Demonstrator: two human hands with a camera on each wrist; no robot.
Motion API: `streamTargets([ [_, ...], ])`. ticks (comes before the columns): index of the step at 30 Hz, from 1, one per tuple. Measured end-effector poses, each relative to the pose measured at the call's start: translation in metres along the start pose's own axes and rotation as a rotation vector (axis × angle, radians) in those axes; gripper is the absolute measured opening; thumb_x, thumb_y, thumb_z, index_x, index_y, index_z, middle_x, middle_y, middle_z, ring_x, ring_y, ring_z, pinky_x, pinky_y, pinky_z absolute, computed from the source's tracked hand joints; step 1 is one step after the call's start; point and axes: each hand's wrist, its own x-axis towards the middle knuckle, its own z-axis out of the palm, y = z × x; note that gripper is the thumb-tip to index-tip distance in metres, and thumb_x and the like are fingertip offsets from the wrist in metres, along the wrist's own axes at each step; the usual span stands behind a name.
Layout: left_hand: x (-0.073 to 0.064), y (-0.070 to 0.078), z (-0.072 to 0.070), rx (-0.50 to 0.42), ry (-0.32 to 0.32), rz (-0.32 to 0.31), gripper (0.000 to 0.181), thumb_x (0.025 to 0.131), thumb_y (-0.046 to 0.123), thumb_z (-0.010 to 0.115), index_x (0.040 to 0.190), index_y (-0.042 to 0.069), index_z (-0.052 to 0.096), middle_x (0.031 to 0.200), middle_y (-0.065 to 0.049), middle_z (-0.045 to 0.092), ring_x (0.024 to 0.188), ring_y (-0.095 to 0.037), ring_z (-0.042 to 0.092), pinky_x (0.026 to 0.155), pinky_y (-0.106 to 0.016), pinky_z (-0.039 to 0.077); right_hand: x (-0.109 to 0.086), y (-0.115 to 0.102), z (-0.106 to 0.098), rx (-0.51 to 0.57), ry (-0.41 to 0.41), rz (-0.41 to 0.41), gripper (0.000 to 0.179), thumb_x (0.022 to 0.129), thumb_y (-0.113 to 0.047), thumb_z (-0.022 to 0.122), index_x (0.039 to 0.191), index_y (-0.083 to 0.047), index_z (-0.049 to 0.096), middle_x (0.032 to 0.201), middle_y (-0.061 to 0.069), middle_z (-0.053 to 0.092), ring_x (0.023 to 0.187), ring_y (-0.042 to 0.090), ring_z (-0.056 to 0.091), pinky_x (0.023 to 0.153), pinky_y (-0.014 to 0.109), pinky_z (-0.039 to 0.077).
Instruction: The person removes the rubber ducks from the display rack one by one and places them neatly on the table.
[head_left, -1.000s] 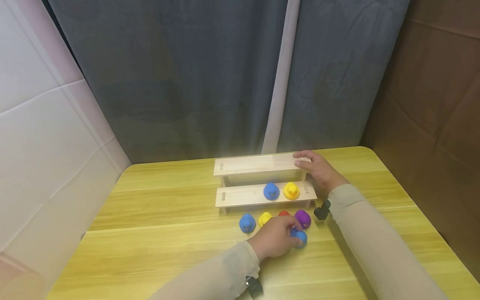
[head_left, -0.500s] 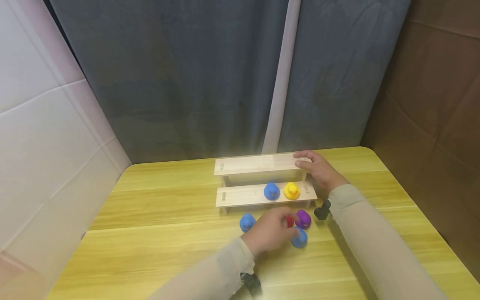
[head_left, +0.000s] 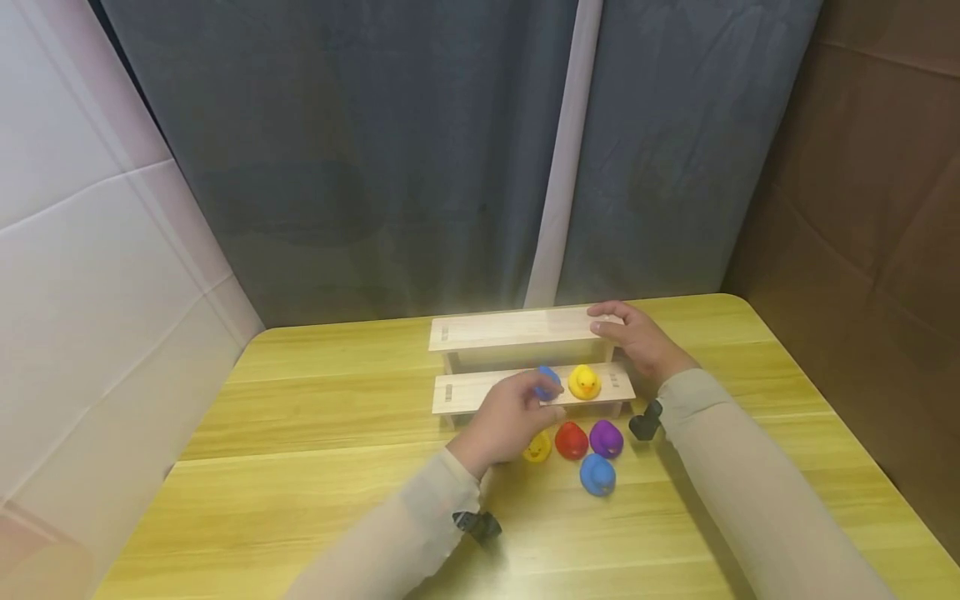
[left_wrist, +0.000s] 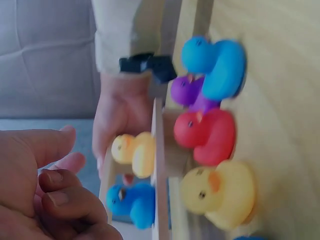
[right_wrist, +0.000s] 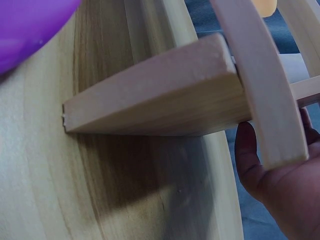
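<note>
My left hand (head_left: 510, 417) is raised over the front of the lower tier of a wooden two-tier shelf (head_left: 480, 387), fingers loosely bent with nothing between them. It partly covers a blue rubber duck (left_wrist: 135, 204) standing on that tier beside a yellow duck (head_left: 584, 382). On the table before the shelf are a second yellow duck (left_wrist: 220, 195), a red duck (head_left: 572, 441), a purple duck (head_left: 607, 439) and a blue duck (head_left: 597, 475). Another blue duck (left_wrist: 250, 238) barely shows at the left wrist view's edge. My right hand (head_left: 641, 342) holds the right end of the upper tier (head_left: 517, 328).
The shelf stands near the back edge of the yellow wood-grain table (head_left: 300, 467). Behind it hangs a grey curtain (head_left: 375, 167). A white panel (head_left: 90, 250) bounds the left side, a brown one (head_left: 862, 208) the right.
My left hand has left the blue duck at the front right and moved left and up toward the shelf, uncovering the red duck. The right hand has stayed at the shelf.
</note>
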Motion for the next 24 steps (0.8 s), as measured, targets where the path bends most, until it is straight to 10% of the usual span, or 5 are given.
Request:
streamTargets([
  [24,0.031,-0.018,-0.017,0.036,0.028,-0.052,0.033,0.101,0.021,0.070,0.134,0.016,0.070,0.072,-0.002,0.057,0.059,-0.016,0.051,0.057,-0.031,0.047,0.000,0.000,0.000,0.000,-0.004,-0.001,0.043,0.107,-0.022,0.061,0.146,-0.005,0.051,0.152,0.021,0.047,0.136,0.045,0.052,0.121,0.059,0.037],
])
